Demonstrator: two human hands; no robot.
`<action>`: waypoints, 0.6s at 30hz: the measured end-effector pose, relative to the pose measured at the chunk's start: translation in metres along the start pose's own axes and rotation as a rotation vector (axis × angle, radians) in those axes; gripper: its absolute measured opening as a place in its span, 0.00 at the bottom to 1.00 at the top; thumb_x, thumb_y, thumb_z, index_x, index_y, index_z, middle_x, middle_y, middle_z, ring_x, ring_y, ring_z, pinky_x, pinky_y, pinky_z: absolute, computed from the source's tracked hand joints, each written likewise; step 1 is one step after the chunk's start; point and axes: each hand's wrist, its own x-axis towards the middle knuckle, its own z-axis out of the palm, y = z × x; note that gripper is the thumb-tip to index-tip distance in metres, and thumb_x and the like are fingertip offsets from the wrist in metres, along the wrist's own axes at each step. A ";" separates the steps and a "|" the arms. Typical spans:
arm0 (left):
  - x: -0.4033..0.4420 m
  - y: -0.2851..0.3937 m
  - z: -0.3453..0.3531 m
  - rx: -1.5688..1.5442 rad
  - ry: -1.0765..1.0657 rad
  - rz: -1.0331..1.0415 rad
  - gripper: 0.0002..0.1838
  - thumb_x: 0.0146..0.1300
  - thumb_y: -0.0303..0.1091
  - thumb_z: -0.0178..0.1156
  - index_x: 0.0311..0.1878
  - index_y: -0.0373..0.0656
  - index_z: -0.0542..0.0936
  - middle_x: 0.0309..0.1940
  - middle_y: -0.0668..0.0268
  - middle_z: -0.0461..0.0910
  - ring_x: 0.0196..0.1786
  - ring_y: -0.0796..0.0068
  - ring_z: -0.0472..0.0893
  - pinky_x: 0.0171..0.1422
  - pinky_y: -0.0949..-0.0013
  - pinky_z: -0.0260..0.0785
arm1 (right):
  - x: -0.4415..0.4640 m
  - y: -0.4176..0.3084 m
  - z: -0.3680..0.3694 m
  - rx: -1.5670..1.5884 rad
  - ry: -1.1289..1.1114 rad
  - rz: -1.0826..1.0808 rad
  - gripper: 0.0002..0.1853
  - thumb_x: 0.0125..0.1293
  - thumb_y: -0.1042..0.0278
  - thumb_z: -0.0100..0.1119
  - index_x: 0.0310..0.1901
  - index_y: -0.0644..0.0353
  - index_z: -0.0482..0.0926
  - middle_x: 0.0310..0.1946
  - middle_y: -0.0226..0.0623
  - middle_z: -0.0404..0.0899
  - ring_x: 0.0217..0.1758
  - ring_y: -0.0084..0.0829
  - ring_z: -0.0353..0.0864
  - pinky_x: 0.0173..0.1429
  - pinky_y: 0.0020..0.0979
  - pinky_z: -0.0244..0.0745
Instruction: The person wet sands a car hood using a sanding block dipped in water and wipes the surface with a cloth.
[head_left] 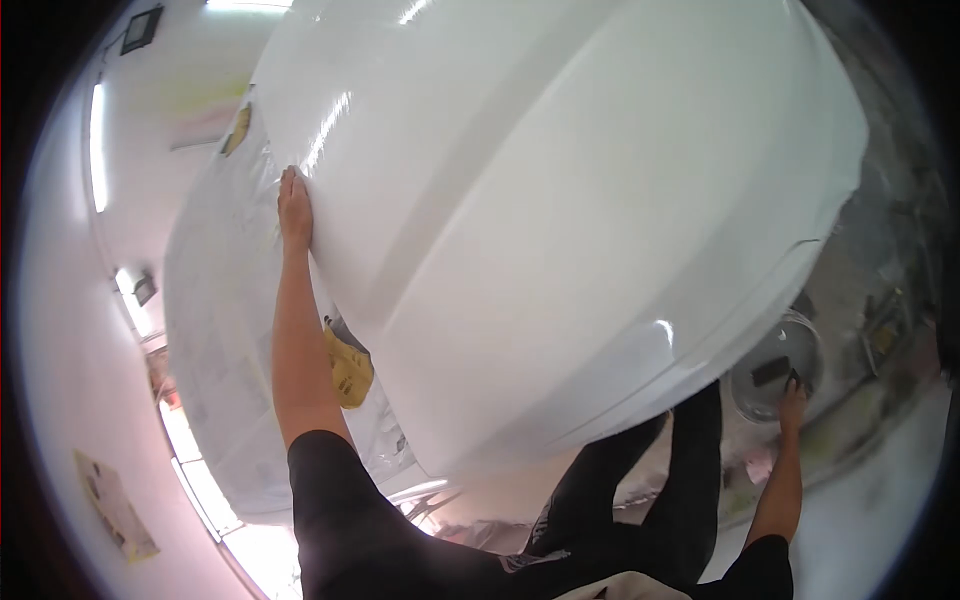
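A large glossy white car hood (pixel 560 230) fills the middle of the view, with raised creases along it. My left hand (pixel 294 205) lies against its left edge, fingers stretched out and close together. Low on the right, my right hand (pixel 793 402) reaches over the rim of a round, clear-looking bucket (pixel 745 405). Its fingers are closed around a small dark thing whose kind I cannot make out. Beside those fingers, a dark rectangular block (pixel 770 373) shows inside the bucket.
Pale masking sheet (pixel 215 330) covers the surface left of the hood, with yellow masking paper (pixel 348 370) near its edge. My legs (pixel 690 470) stand under the hood's near edge. Stained floor (pixel 850 430) and some clutter (pixel 882 330) lie at the right. Lights line the left wall.
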 end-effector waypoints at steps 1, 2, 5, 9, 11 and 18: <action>-0.001 0.002 -0.001 -0.002 -0.011 -0.013 0.31 0.81 0.44 0.41 0.78 0.33 0.65 0.81 0.50 0.62 0.84 0.57 0.58 0.87 0.61 0.46 | 0.014 0.026 0.040 -0.116 0.035 -0.058 0.27 0.80 0.54 0.49 0.70 0.68 0.71 0.63 0.59 0.77 0.56 0.48 0.84 0.60 0.43 0.81; -0.003 0.008 -0.001 0.004 -0.015 -0.026 0.31 0.81 0.44 0.41 0.78 0.33 0.66 0.80 0.51 0.63 0.83 0.57 0.59 0.87 0.61 0.47 | 0.022 0.030 0.084 -0.229 0.071 -0.115 0.28 0.80 0.56 0.49 0.71 0.69 0.70 0.65 0.60 0.76 0.58 0.51 0.84 0.64 0.46 0.80; -0.006 0.017 -0.003 0.039 -0.008 -0.049 0.31 0.80 0.44 0.42 0.77 0.33 0.67 0.79 0.52 0.66 0.82 0.58 0.62 0.85 0.62 0.50 | 0.040 -0.010 0.125 -0.068 0.182 -0.209 0.30 0.75 0.62 0.51 0.71 0.75 0.68 0.68 0.62 0.74 0.66 0.55 0.80 0.73 0.51 0.72; -0.009 0.030 -0.001 0.071 -0.011 -0.072 0.31 0.80 0.45 0.43 0.77 0.34 0.69 0.77 0.53 0.69 0.79 0.58 0.66 0.83 0.63 0.54 | 0.047 -0.016 0.177 -0.573 -0.242 -0.033 0.28 0.75 0.61 0.49 0.68 0.75 0.72 0.67 0.61 0.75 0.67 0.55 0.78 0.73 0.49 0.71; -0.010 0.036 0.000 0.073 -0.016 -0.089 0.30 0.80 0.45 0.43 0.76 0.34 0.70 0.76 0.54 0.71 0.78 0.59 0.68 0.82 0.63 0.56 | 0.051 0.021 0.209 -0.557 -0.482 -0.192 0.27 0.76 0.61 0.47 0.69 0.72 0.73 0.67 0.59 0.76 0.68 0.54 0.78 0.74 0.50 0.71; -0.006 0.015 -0.006 0.240 0.026 0.030 0.32 0.81 0.52 0.42 0.73 0.36 0.74 0.70 0.48 0.75 0.74 0.47 0.72 0.78 0.54 0.62 | -0.005 0.010 0.068 0.018 -0.015 -0.127 0.24 0.79 0.59 0.49 0.68 0.66 0.75 0.65 0.60 0.77 0.67 0.59 0.77 0.73 0.52 0.71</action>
